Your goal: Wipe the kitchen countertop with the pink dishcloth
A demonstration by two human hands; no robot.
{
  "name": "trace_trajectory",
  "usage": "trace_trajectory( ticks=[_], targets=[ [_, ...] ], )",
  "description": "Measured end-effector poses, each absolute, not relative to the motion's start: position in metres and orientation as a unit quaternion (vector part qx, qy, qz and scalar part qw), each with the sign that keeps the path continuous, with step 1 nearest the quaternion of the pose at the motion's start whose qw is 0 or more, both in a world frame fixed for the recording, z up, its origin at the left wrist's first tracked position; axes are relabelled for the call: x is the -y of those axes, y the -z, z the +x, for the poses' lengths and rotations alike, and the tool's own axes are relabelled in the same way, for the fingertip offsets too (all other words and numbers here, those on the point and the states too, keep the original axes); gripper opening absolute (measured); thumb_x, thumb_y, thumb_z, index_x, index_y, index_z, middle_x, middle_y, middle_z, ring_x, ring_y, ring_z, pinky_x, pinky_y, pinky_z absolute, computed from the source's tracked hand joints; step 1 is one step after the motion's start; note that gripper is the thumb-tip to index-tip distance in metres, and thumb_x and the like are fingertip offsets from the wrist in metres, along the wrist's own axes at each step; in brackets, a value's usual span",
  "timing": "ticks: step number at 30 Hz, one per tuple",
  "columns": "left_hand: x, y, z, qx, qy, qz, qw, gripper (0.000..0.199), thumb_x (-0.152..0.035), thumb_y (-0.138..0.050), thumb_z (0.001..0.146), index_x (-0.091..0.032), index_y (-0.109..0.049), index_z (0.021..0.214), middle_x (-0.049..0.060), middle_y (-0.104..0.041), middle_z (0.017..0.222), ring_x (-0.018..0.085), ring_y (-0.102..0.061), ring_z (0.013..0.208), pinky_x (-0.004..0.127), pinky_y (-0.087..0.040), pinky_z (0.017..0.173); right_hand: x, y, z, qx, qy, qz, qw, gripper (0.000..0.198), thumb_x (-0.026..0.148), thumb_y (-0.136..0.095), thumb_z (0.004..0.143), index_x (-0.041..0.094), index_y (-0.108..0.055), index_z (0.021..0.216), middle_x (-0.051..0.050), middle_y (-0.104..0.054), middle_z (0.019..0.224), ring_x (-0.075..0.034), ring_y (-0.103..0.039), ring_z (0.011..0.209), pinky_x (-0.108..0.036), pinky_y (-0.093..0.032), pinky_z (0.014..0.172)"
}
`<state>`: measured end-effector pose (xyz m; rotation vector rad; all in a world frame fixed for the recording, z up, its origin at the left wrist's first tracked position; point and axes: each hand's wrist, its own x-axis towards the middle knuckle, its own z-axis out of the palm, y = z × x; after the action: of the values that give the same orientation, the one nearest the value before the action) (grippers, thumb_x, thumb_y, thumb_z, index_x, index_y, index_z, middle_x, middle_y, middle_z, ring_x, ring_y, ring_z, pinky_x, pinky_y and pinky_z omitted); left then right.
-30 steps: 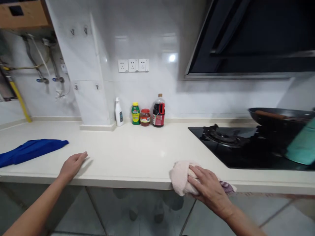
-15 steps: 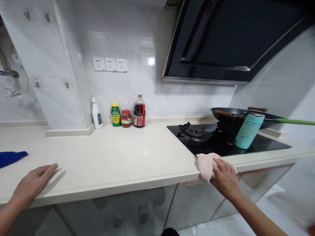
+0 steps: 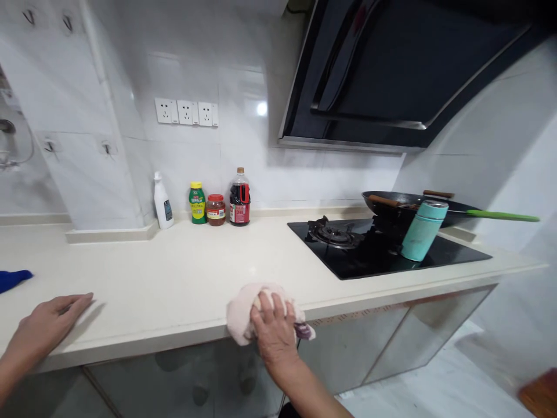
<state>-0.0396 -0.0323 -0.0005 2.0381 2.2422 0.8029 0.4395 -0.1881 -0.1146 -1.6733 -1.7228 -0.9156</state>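
A pale pink cloth (image 3: 242, 310) lies bunched under my right hand (image 3: 275, 328), at the front edge of the white countertop (image 3: 174, 278). The fingers of that hand are curled over the cloth, and part of it hangs past the edge. A purple patch shows at the cloth's right end. On the left, my left hand (image 3: 50, 322) holds nothing. Its fingers are stretched out low over the counter near the front edge, casting a shadow there. A blue cloth (image 3: 14, 280) lies behind that hand at the left border of the view.
Along the wall stand a white bottle (image 3: 162, 202), a green bottle (image 3: 197, 203), a red-lidded jar (image 3: 216, 211) and a dark sauce bottle (image 3: 239, 200). The black gas stove (image 3: 348, 266) carries a turquoise flask (image 3: 423, 232) and a wok (image 3: 378, 200). A range hood (image 3: 369, 69) hangs above.
My right hand has swept left along the counter's front edge with the pink cloth, away from the stove. My left hand stays at its place. The view has shifted slightly right.
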Motion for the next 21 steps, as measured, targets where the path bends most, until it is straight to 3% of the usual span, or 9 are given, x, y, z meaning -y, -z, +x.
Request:
trace_trajectory(
  ticks=[3, 7, 10, 13, 16, 19, 21],
  targets=[
    [0.033, 0.004, -0.041, -0.708, -0.269, 0.653, 0.028, 0.058, -0.077, -0.038, 0.078, -0.032, -0.073, 0.087, -0.011, -0.081, 0.102, 0.028, -0.065, 0.118, 0.035, -0.046, 0.099, 0.198, 0.094, 0.426, 0.691, 0.292, -0.597, 0.286, 0.033, 0.026, -0.069, 0.089, 0.034, -0.065, 0.12, -0.006, -0.055, 0.145, -0.035, -0.043, 0.13, -0.057, -0.033, 0.106],
    [0.033, 0.006, -0.042, -0.716, -0.296, 0.632, 0.026, 0.052, -0.075, -0.043, 0.073, -0.033, -0.072, 0.083, -0.013, -0.081, 0.097, 0.027, -0.067, 0.112, 0.032, -0.048, 0.094, 0.22, 0.056, 0.446, 0.746, 0.086, -0.576, 0.324, 0.058, 0.018, -0.062, 0.075, 0.034, -0.06, 0.131, -0.004, -0.052, 0.15, -0.032, -0.048, 0.13, -0.05, -0.04, 0.102],
    [0.036, 0.007, -0.04, -0.716, -0.313, 0.623, 0.024, 0.051, -0.076, -0.043, 0.071, -0.035, -0.071, 0.082, -0.014, -0.08, 0.095, 0.027, -0.068, 0.11, 0.032, -0.049, 0.092, 0.215, 0.032, 0.478, 0.7, -0.067, -0.559, 0.439, 0.053, 0.02, -0.049, 0.078, 0.026, -0.06, 0.13, -0.007, -0.063, 0.136, -0.027, -0.058, 0.119, -0.042, -0.046, 0.1],
    [0.039, 0.006, -0.038, -0.715, -0.319, 0.622, 0.026, 0.049, -0.073, -0.043, 0.072, -0.035, -0.071, 0.084, -0.013, -0.08, 0.097, 0.026, -0.069, 0.109, 0.031, -0.049, 0.091, 0.195, 0.021, 0.526, 0.627, -0.173, -0.565, 0.507, 0.045, 0.037, -0.049, 0.086, 0.02, -0.059, 0.126, -0.009, -0.071, 0.117, -0.027, -0.065, 0.105, -0.039, -0.052, 0.092],
    [0.04, 0.006, -0.037, -0.714, -0.322, 0.621, 0.025, 0.048, -0.071, -0.042, 0.071, -0.035, -0.071, 0.084, -0.013, -0.08, 0.099, 0.026, -0.068, 0.11, 0.031, -0.049, 0.094, 0.177, 0.023, 0.586, 0.574, -0.164, -0.64, 0.484, 0.052, 0.053, -0.059, 0.08, 0.019, -0.061, 0.118, -0.011, -0.071, 0.113, -0.03, -0.066, 0.104, -0.042, -0.054, 0.092],
    [0.041, 0.007, -0.036, -0.71, -0.323, 0.625, 0.028, 0.048, -0.07, -0.043, 0.07, -0.034, -0.072, 0.084, -0.012, -0.08, 0.101, 0.026, -0.068, 0.111, 0.032, -0.048, 0.096, 0.173, 0.031, 0.64, 0.52, -0.111, -0.714, 0.456, 0.063, 0.051, -0.061, 0.072, 0.015, -0.058, 0.124, -0.016, -0.068, 0.119, -0.033, -0.065, 0.11, -0.049, -0.05, 0.101],
    [0.04, 0.008, -0.036, -0.709, -0.323, 0.626, 0.029, 0.048, -0.07, -0.043, 0.07, -0.035, -0.072, 0.084, -0.011, -0.08, 0.103, 0.026, -0.068, 0.111, 0.033, -0.048, 0.096, 0.177, 0.035, 0.661, 0.516, -0.082, -0.721, 0.455, 0.067, 0.048, -0.054, 0.074, 0.012, -0.055, 0.131, -0.019, -0.064, 0.127, -0.033, -0.064, 0.113, -0.049, -0.047, 0.106]
  ],
)
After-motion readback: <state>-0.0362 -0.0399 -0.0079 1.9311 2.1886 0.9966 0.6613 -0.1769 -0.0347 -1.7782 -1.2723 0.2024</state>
